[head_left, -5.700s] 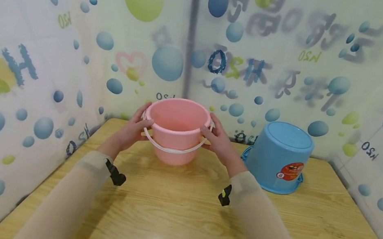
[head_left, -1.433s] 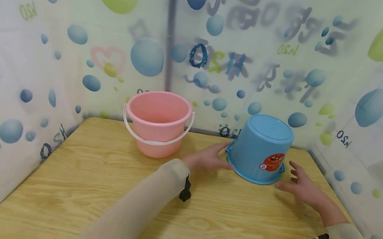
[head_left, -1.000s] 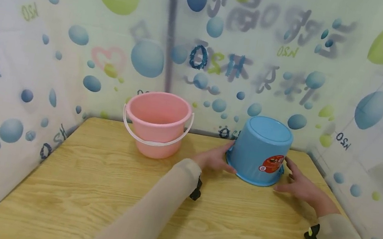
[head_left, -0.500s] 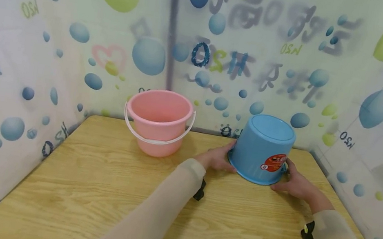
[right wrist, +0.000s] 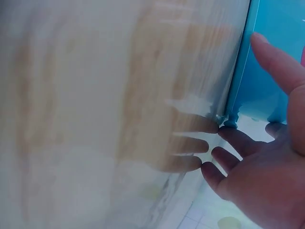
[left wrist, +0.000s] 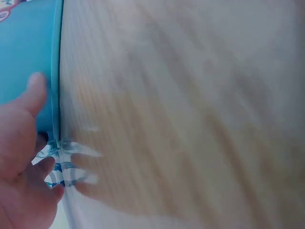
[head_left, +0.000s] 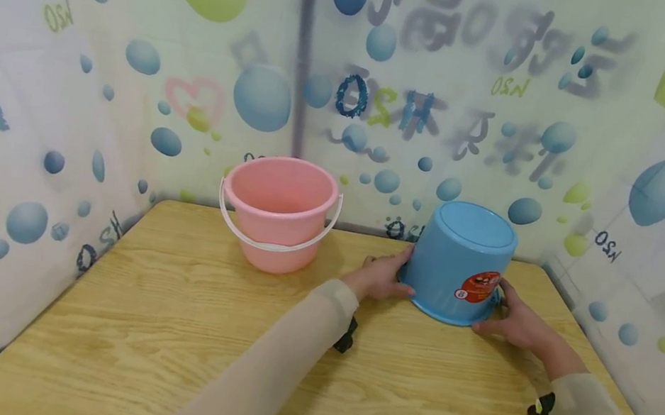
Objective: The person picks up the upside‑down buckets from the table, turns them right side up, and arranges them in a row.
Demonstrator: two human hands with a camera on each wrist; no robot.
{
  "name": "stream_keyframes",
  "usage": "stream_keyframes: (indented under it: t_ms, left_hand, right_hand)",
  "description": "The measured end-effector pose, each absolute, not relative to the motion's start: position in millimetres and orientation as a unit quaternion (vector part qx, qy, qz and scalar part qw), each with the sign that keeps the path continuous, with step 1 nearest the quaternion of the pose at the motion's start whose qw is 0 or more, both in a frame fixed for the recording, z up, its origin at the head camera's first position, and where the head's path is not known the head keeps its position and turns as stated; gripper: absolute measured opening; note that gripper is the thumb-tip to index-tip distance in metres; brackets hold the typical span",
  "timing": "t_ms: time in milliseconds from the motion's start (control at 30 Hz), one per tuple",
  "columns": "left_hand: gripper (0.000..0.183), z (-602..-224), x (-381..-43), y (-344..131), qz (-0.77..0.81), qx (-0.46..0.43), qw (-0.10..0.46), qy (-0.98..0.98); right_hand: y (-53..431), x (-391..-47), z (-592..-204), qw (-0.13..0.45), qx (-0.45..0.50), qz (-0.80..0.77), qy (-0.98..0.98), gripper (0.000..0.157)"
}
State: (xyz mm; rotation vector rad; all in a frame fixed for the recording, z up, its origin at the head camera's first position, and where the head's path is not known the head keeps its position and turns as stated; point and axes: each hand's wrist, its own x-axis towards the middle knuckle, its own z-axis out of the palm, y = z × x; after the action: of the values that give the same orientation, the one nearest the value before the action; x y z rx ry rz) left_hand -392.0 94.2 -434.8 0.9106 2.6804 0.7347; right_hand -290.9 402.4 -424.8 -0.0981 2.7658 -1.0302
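Observation:
A light blue bucket point(head_left: 442, 270) stands upside down at the back right of the table, its base on top and a red oval label facing me. My left hand point(head_left: 381, 277) holds it low on the left; in the left wrist view the thumb lies on the bucket wall point(left wrist: 21, 57) beside the rim. On the other side my right hand point(head_left: 521, 325) holds the rim, with the thumb in front and the fingers behind, near the handle lug in the right wrist view. Left of them a pink bucket point(head_left: 277, 231) stands upright, its white handle point(head_left: 272, 247) hanging down in front.
The wooden table point(head_left: 179, 328) runs back to a patterned curtain point(head_left: 384, 36), with similar curtains along both sides. Black wrist devices point(head_left: 345, 338) hang under both sleeves. The pink bucket stands close to the left arm's reach.
Both hands have left the pink bucket, moved right and closed in on the blue bucket's sides. The pink bucket now rests on the table, untouched. The last half second shows hardly any movement.

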Motion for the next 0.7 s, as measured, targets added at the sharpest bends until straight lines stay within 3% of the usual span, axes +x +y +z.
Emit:
stream_keyframes:
  t_ms: [200, 433, 700]
  left_hand:
    - [0.118, -437, -391, 94, 0.253, 0.313, 0.115, 0.908]
    - [0.118, -433, -389, 92, 0.218, 0.332, 0.106, 0.912]
    - [0.106, -428, -391, 86, 0.287, 0.350, 0.102, 0.886]
  right_hand:
    - [400, -288, -426, 0.091, -0.050, -0.358, 0.928, 0.132]
    - [397, -288, -417, 0.084, -0.029, -0.333, 0.939, 0.130]
    - [398, -282, -408, 0.052, -0.041, -0.342, 0.937, 0.108]
